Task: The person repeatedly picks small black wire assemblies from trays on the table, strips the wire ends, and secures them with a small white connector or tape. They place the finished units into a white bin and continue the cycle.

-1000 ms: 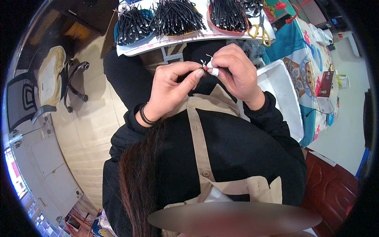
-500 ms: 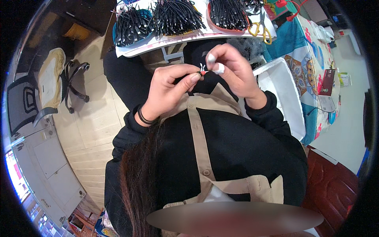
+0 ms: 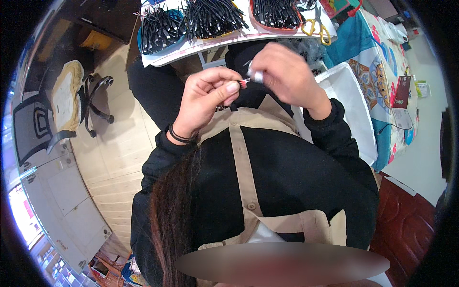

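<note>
Above my lap, my left hand is closed, thumb and forefinger pinching the end of a thin black cable. Short red and white wires stick out past its thumb toward the right. Opposite, my right hand is bent in a pinch, its fingertips at the tips of those wires. White tape wraps its thumb and a finger, and motion blurs it. The rest of the cable is mostly hidden by the left hand.
Bundles of black cables fill blue, yellow and red containers on the white table ahead. Yellow-handled scissors lie at its right end. A white foam box stands to my right, beside a cloth-covered table. A wheeled chair is leftward.
My right hand has turned over and its fingertips have come down to the wires. The white wires, which stood up before, now point right toward it. My left hand keeps its pinch.
</note>
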The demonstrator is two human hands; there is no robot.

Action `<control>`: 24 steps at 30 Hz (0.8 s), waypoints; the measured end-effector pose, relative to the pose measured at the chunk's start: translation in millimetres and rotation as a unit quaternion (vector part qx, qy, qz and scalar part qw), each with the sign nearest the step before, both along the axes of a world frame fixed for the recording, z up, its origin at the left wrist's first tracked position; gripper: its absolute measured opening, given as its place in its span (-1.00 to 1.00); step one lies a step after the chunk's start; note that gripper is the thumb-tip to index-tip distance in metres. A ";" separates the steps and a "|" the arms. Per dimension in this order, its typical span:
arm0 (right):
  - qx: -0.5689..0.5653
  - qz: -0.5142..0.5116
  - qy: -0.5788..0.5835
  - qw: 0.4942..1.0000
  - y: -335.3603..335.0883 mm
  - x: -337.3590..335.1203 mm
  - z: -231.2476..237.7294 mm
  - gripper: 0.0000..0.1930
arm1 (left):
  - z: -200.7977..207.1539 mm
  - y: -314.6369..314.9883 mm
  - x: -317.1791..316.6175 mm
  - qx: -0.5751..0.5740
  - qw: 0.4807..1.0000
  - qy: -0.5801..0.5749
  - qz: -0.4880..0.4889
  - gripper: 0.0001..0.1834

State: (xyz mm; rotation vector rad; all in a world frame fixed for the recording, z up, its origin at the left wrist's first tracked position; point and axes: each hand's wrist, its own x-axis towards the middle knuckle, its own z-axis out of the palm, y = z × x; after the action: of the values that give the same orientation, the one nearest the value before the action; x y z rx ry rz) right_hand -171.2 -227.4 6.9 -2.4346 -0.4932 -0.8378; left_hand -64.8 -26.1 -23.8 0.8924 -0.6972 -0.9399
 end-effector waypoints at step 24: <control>0.598 0.168 0.448 0.643 24.0 0.9 -19.7 -0.81 | 6.0 3.0 5.0 0.035 0.888 -0.440 0.127 -0.89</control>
State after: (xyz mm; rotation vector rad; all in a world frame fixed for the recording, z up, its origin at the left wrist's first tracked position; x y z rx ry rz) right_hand -170.3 -203.4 -12.8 -1.1254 0.0685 0.2922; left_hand -59.8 -23.0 -17.8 1.4529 -1.2774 -0.2796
